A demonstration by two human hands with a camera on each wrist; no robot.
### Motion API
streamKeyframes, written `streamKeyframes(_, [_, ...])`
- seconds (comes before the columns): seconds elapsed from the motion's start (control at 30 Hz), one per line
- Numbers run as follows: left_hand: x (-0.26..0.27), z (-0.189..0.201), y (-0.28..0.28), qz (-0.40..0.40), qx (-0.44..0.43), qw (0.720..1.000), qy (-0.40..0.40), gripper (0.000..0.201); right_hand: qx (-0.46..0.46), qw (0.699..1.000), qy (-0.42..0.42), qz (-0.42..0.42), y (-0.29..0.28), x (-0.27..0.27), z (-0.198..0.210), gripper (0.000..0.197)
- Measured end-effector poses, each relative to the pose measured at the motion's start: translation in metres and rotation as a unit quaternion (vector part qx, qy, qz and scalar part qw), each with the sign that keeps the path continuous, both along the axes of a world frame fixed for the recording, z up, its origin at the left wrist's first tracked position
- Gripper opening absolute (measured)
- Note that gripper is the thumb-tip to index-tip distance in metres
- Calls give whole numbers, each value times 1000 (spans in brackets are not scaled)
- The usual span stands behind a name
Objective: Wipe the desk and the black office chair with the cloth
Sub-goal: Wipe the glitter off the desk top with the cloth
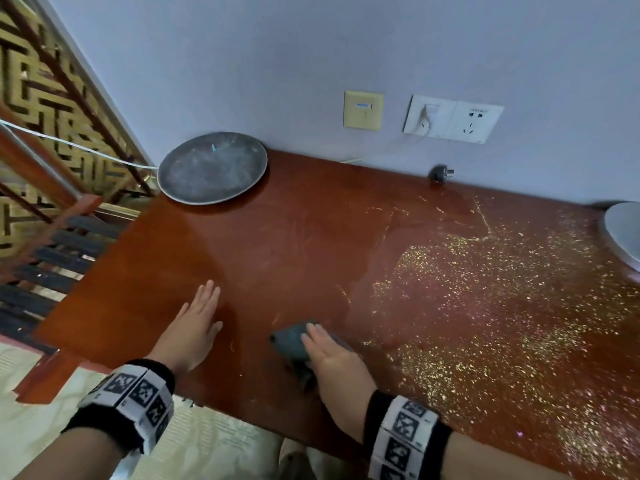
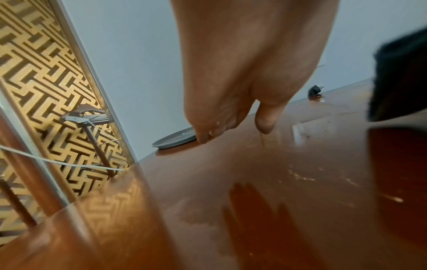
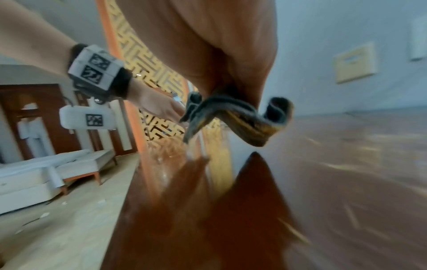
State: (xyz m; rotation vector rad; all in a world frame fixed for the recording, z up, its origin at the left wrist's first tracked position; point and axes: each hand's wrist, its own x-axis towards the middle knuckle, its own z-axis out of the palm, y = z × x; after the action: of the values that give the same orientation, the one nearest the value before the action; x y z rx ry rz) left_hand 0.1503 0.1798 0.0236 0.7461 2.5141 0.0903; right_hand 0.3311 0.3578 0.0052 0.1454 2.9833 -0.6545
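Observation:
A glossy red-brown desk (image 1: 277, 237) stands against the wall; its right half is strewn with gold glitter (image 1: 502, 306), while the left half shines wet. My right hand (image 1: 332, 355) lies flat with straight fingers on a crumpled grey cloth (image 1: 291, 341) near the front edge and presses it onto the desk. The right wrist view shows the cloth (image 3: 242, 118) bunched under the palm, its folds stained with gold. My left hand (image 1: 195, 323) rests flat on the desk (image 2: 254, 191) to the left of the cloth, fingers straight and holding nothing. No black office chair is in view.
A round grey plate (image 1: 212, 168) sits at the desk's back left corner. A black plug (image 1: 440, 173) lies by the wall under the sockets (image 1: 453, 119). A pale round object (image 1: 623, 233) is at the right edge. A lattice screen (image 1: 52, 116) stands left.

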Motion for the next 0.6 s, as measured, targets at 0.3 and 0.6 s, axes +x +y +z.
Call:
streamKeyframes(0.3, [-51, -8, -26, -14, -2, 999, -32, 61, 100, 947, -168, 256, -76, -61, -15, 51])
streamKeyframes(0.6, [-90, -3, -12, -47, 19, 998, -40, 66, 168, 961, -217, 18, 44, -134, -14, 72])
